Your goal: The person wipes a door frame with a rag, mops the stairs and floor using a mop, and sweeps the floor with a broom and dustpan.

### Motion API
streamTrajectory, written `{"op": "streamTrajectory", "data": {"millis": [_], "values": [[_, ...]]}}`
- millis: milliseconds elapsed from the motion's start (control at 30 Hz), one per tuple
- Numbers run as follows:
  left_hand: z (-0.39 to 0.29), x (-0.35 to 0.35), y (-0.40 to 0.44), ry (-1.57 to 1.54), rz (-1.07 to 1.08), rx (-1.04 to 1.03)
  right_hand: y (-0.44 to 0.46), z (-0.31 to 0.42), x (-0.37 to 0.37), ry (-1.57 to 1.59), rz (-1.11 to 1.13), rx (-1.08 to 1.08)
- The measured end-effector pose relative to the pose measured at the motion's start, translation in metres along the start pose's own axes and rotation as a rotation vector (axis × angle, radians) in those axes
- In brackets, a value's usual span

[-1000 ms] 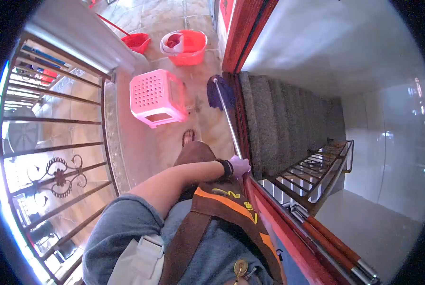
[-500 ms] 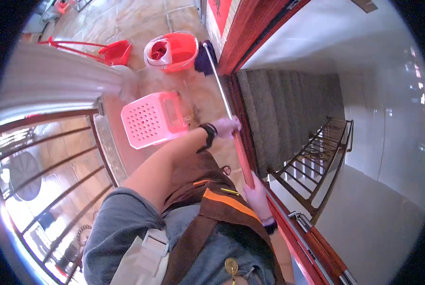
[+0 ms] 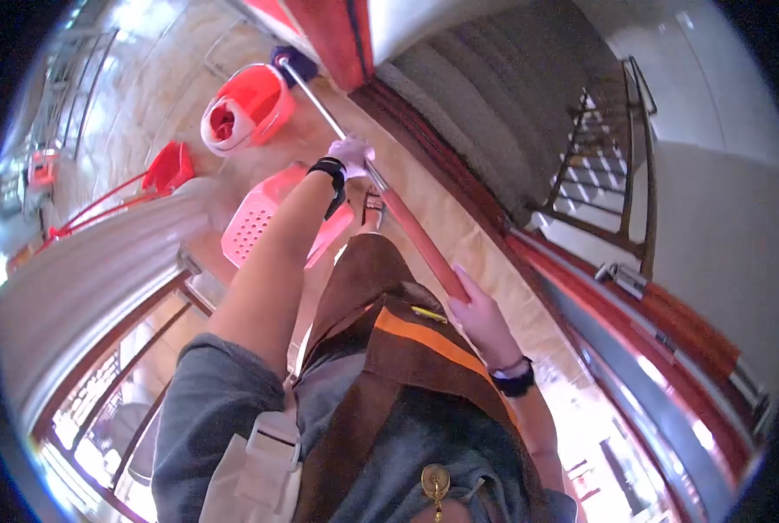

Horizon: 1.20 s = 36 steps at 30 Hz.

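A long mop (image 3: pixel 416 240) with a silver pole and a red grip runs slantwise across the head view. My left hand (image 3: pixel 352 155), in a pale glove, is closed around the silver pole just above the red grip. Lower down, my right hand (image 3: pixel 481 321), also gloved, grips the end of the red part. The dark mop head (image 3: pixel 297 64) is at the far end of the pole, beside a red bucket (image 3: pixel 276 91) with a white wringer basket (image 3: pixel 229 126). My left forearm covers part of a pink perforated stool (image 3: pixel 248 222).
A red dustpan (image 3: pixel 170 167) lies on the tiled floor at left, near a pale curtain (image 3: pixel 102 248). To the right, beyond the red door frame (image 3: pixel 442 157), grey stairs (image 3: pixel 494 78) lead down past a metal railing (image 3: pixel 620 166). A barred railing stands at lower left.
My view has turned, so the bucket, stool and stairs sit differently in it. The mop now slants more, its head further left. Both hands still hold it.
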State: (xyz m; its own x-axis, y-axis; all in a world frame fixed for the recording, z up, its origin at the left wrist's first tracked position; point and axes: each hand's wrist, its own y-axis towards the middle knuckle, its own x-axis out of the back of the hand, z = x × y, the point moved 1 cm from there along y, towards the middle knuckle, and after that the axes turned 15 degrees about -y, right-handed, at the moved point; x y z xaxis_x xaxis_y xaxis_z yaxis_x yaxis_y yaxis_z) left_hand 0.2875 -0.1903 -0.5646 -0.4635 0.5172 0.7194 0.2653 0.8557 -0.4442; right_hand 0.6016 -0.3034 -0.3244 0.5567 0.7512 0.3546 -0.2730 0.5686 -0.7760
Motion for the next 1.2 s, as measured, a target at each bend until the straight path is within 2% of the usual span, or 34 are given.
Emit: {"op": "streamTrajectory", "data": {"millis": [33,100,167,200,333,400,433,500,567,600,667,767,833,867,933,967,1100,1133,1167,1200], "values": [[-0.023,-0.014,-0.001,-0.006,0.096,-0.011,-0.024,-0.022,0.004,0.092,0.047,-0.097],[-0.074,-0.050,-0.007,-0.007,0.291,-0.033,-0.071,-0.069,0.007,0.005,-0.004,-0.110],[-0.114,-0.093,-0.029,-0.071,0.256,-0.281,-0.119,-0.107,0.010,-0.075,-0.043,-0.116],[-0.113,-0.144,-0.024,-0.038,0.249,-0.433,-0.149,-0.118,0.016,-0.109,-0.054,-0.119],[-0.238,-0.222,-0.078,-0.100,0.466,-0.547,-0.263,-0.227,-0.004,-0.295,-0.246,-0.094],[-0.302,-0.263,-0.104,-0.082,0.609,-0.604,-0.326,-0.255,-0.015,-0.319,-0.372,-0.232],[-0.338,-0.285,-0.122,-0.080,0.716,-0.596,-0.362,-0.267,-0.013,-0.360,-0.349,-0.339],[-0.403,-0.332,-0.153,-0.146,0.865,-0.789,-0.429,-0.304,-0.028,-0.212,-0.504,-0.474],[-0.451,-0.381,-0.189,-0.272,0.992,-0.812,-0.497,-0.320,-0.046,-0.114,-0.625,-0.628],[-0.485,-0.396,-0.208,-0.199,1.054,-0.793,-0.526,-0.326,-0.056,-0.132,-0.645,-0.730],[-0.555,-0.408,-0.247,-0.069,1.149,-0.802,-0.578,-0.334,-0.069,-0.034,-0.720,-0.806],[-0.637,-0.459,-0.294,-0.064,1.342,-1.003,-0.645,-0.341,-0.094,-0.003,-0.896,-0.909],[-0.676,-0.467,-0.315,-0.073,1.430,-1.117,-0.660,-0.330,-0.101,-0.084,-0.846,-1.077],[-0.683,-0.494,-0.322,-0.061,1.411,-1.058,-0.667,-0.331,-0.104,-0.084,-0.850,-1.128],[-0.713,-0.547,-0.334,-0.079,1.429,-1.117,-0.680,-0.342,-0.106,-0.103,-0.848,-1.232],[-0.733,-0.553,-0.340,-0.098,1.434,-1.135,-0.683,-0.348,-0.106,-0.201,-0.842,-1.225],[-0.784,-0.594,-0.344,-0.051,1.445,-1.235,-0.664,-0.366,-0.112,-0.117,-0.826,-1.477],[-0.803,-0.593,-0.343,0.071,1.476,-1.186,-0.658,-0.373,-0.111,-0.066,-0.778,-1.513],[-0.803,-0.619,-0.338,0.062,1.470,-1.256,-0.650,-0.377,-0.113,-0.018,-0.729,-1.546],[-0.809,-0.624,-0.333,0.118,1.464,-1.313,-0.639,-0.384,-0.118,0.002,-0.729,-1.484]]}}
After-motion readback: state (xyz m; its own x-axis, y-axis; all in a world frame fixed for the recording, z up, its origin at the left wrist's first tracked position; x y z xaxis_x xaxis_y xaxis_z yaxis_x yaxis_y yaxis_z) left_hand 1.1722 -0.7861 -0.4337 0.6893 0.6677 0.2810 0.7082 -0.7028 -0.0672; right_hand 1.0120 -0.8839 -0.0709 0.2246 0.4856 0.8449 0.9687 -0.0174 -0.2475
